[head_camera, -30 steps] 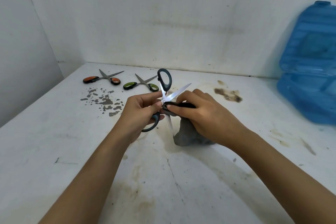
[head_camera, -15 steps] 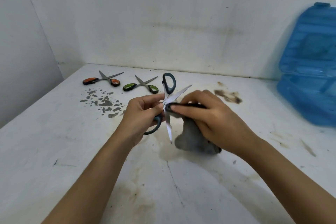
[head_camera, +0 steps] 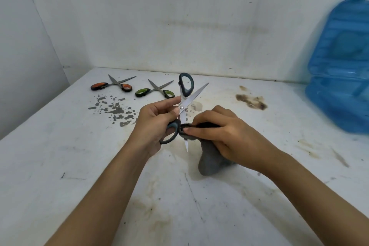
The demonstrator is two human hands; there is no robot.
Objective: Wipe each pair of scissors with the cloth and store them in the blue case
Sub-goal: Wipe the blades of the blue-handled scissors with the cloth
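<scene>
Left hand [head_camera: 157, 120] grips the open dark scissors [head_camera: 184, 104], right hand [head_camera: 223, 136] pinches cloth [head_camera: 209, 162] on one blade; two scissors [head_camera: 152, 91] unwiped, case [head_camera: 339, 78] apparently empty

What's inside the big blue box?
The blue case stands open at the table's right edge, lid up. Through its see-through plastic only blurry ridges and compartments show; no scissors are visible in it. Its right part runs out of the picture, so that part can't be checked.
</scene>
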